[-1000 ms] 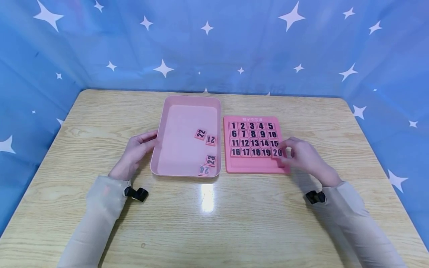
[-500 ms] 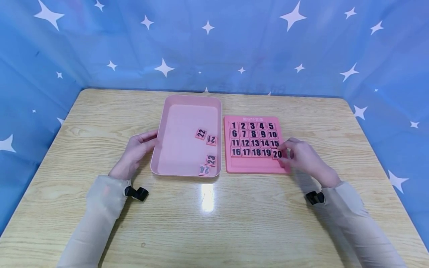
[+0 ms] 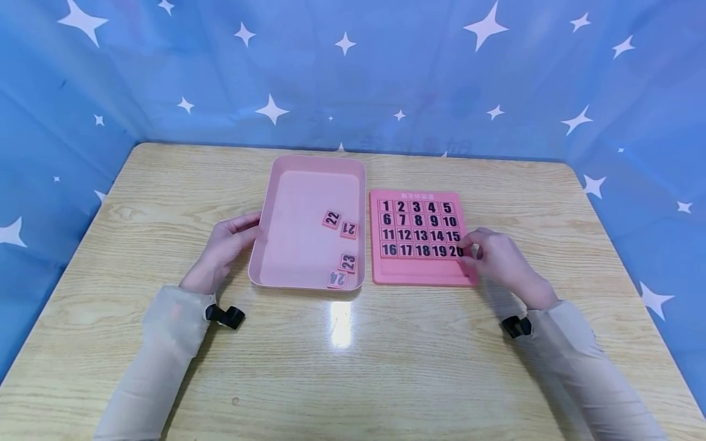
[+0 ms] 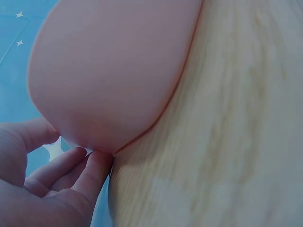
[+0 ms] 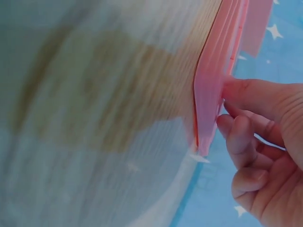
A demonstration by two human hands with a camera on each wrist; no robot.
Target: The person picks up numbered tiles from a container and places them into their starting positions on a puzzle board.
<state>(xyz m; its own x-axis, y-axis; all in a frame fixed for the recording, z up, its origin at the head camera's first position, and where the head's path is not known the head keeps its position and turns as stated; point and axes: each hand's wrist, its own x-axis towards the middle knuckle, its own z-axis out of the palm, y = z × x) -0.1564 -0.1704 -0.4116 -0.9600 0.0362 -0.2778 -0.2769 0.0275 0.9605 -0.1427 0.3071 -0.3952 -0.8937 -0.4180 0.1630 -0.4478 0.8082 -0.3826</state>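
A pink tray (image 3: 309, 283) lies left of centre, with number tiles 22 (image 3: 331, 219), 21 (image 3: 349, 229), 23 (image 3: 347, 263) and 24 (image 3: 337, 279) loose in it. My left hand (image 3: 223, 251) holds the tray's left side. In the left wrist view, its thumb meets the rim and its fingers the lower edge. On the right, the pink number puzzle board (image 3: 421, 274) bears tiles 1 to 20 in ordered rows. My right hand (image 3: 499, 260) pinches the number 20 tile (image 3: 455, 251) at the end of the fourth row; its fingertips partly cover the tile.
Both pink pieces lie on a light wooden table (image 3: 386, 367). A blue curtain (image 3: 353, 73) with white stars hangs behind the table and along its sides. Each wrist wears a black camera strap. A bright reflection shows below the tray.
The number 20 tile has shifted slightly, first a little toward the front, then back level with tile 19. My right fingers cover more of it now. The left hand and tray have stayed put.
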